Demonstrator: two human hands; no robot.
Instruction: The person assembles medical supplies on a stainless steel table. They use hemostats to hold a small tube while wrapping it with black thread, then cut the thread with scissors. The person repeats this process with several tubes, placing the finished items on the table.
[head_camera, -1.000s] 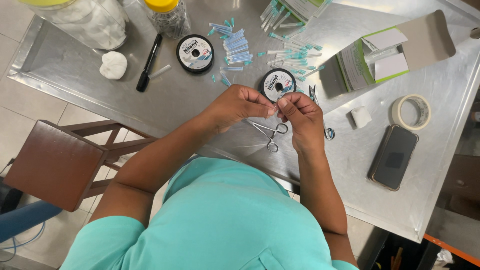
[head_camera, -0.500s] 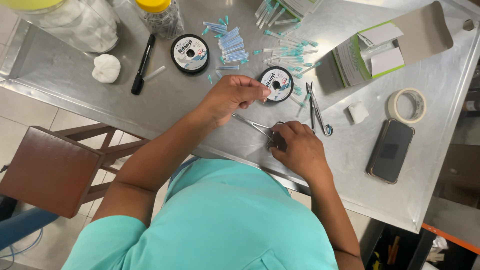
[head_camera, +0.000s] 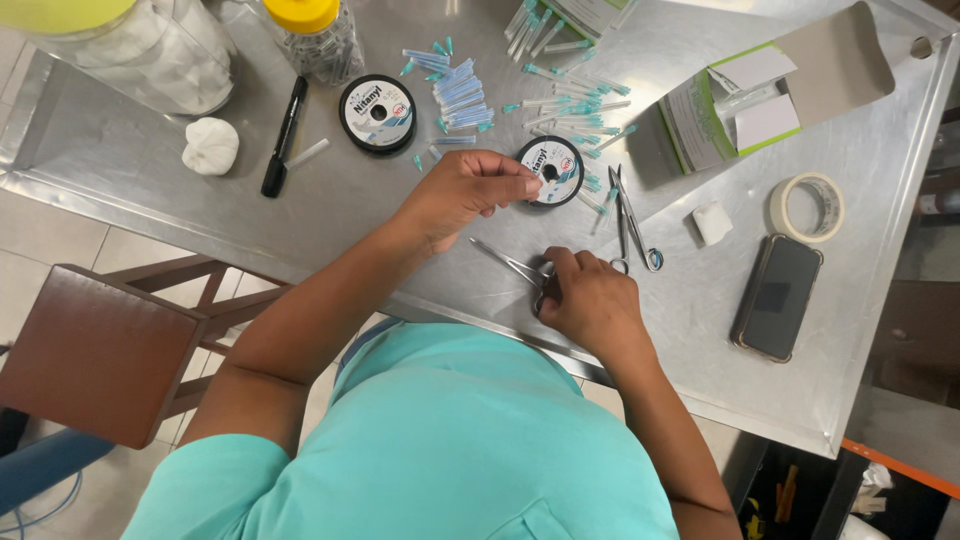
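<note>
My left hand (head_camera: 455, 195) pinches the rim of the small round black spool of thread with the white label (head_camera: 550, 170), fingertips together on its near edge where it lies flat on the steel bench (head_camera: 150, 170). My right hand (head_camera: 590, 300) has its grip closed around the ring handles of the slim steel forceps (head_camera: 510, 265), which lie just below the spool, tips pointing up and to the left.

The spool looks light and hard-sided — I judge it would skate on the smooth metal if pushed, so the rim is the place to hold it. Any thread coming off it is too fine for me to see here. The forceps are stiff, thin and likely slippery; the rings are the sure hold.

Just right of the spool lies a second pair of steel scissors-like tools (head_camera: 630, 225), and above it a scatter of teal-capped needles (head_camera: 560, 100).
</note>
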